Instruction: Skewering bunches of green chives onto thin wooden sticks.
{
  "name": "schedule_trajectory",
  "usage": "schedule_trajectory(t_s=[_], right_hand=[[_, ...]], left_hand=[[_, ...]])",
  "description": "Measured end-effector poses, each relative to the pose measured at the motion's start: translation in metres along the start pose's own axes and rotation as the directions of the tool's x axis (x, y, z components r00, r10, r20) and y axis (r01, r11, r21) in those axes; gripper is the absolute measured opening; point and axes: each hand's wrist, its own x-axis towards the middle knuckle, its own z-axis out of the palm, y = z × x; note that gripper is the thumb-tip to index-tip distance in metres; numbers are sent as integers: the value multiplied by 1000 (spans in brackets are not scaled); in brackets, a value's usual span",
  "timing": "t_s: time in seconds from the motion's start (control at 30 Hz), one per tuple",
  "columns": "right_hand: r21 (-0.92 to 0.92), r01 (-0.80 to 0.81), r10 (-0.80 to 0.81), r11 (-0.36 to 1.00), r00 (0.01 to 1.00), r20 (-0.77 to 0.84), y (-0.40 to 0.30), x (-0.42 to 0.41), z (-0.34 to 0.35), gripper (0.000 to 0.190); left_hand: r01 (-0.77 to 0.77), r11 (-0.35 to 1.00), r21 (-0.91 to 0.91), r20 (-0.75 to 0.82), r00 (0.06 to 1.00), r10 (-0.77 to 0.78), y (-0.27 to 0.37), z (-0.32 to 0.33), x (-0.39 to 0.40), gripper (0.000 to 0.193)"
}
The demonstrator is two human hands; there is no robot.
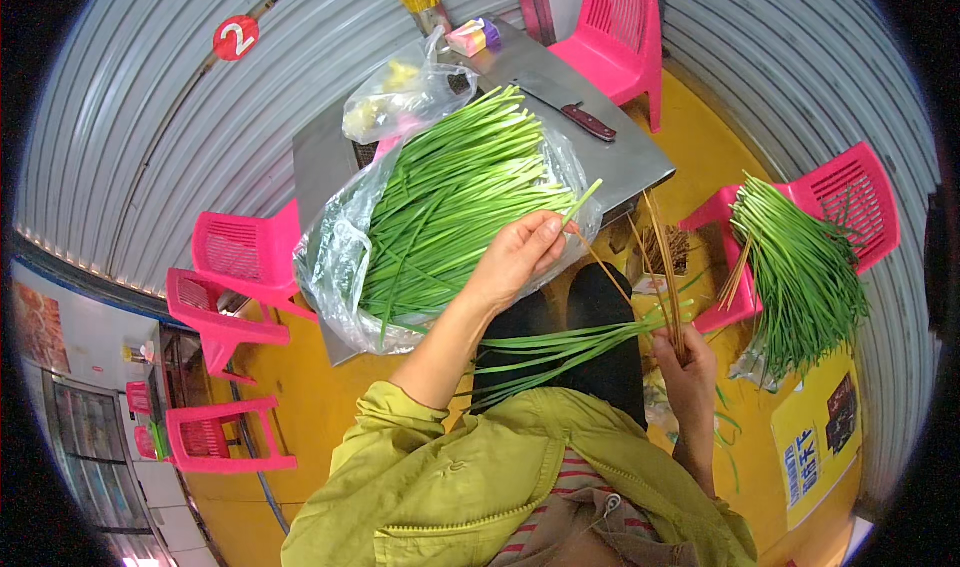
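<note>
My left hand (529, 250) pinches the pale end of a green stalk and a thin brown strand, beside a heap of long garlic chives (450, 214) lying on a clear plastic bag (337, 267) on the metal table (626, 158). My right hand (684, 353) grips several dry brown strips (660, 252) that stand up from its fingers, along with a small bunch of green stalks (570, 349) stretching leftward over my lap. A cleaver with a dark red handle (589, 121) rests on the table beyond the heap.
A large pile of chives (799, 282) lies on a pink plastic chair (855, 199) at the right. Another pink chair (611, 42) stands behind the table. A tied plastic bag (409, 94), a tissue pack (474, 37) and a holder of skewers (424, 4) are at the far edge. A yellow printed board (817, 439) is on the floor.
</note>
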Motion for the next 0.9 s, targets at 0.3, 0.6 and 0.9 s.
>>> schedule_trajectory(t_s=[0.3,0.6,0.9], right_hand=[[-45,-1,1,999,1000,-9,-6,-1,0,8],[-45,9,-9,999,1000,-12,-3,0,-3,6],[-49,2,-3,999,1000,-10,-11,0,-1,6]], left_hand=[[-47,998,52,-81,995,51,-2,4,0,29],[-43,995,88,-74,996,50,-5,9,-1,29],[-5,999,-35,-86,996,2,3,6,-2,27]])
